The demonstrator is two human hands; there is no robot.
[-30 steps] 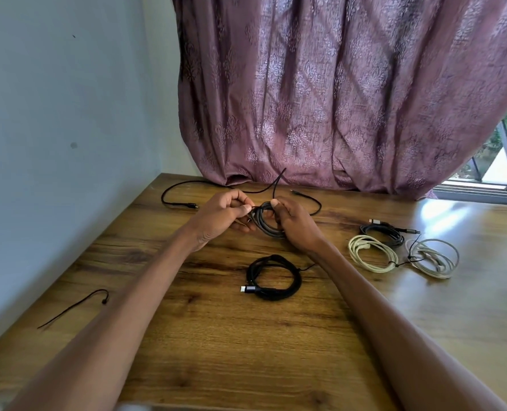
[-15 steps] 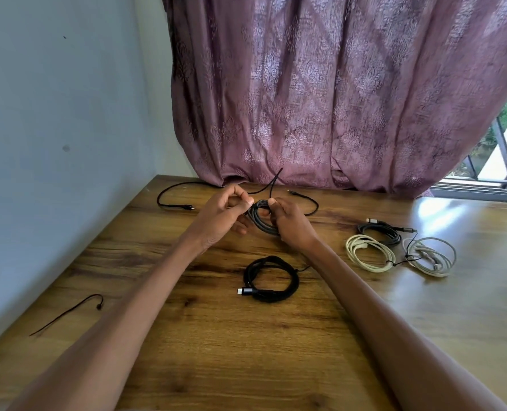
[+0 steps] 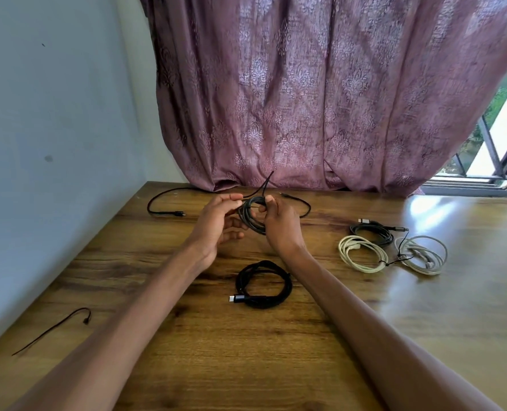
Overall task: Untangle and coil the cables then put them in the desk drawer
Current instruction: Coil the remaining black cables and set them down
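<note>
A dark grey cable coil (image 3: 249, 214) is held up over the far middle of the wooden desk (image 3: 187, 336). My right hand (image 3: 280, 225) grips the coil's right side. My left hand (image 3: 218, 225) pinches a strand of the same cable at the coil's top left, its lower fingers spread loosely. The cable's loose ends trail back toward the curtain and along the desk to the left (image 3: 163, 213). A coiled black cable (image 3: 264, 284) with a metal plug lies just in front of my hands.
At the right lie a cream coil (image 3: 362, 258), a pale grey coil (image 3: 422, 255) and a dark coil (image 3: 371, 232). A thin black wire (image 3: 53, 330) lies near the left wall. A purple curtain (image 3: 305, 99) hangs behind the desk. No drawer is in view.
Both hands have lifted the dark grey coil slightly and drawn closer together on it. My left fingers have opened out below the pinch. The other cables lie as before.
</note>
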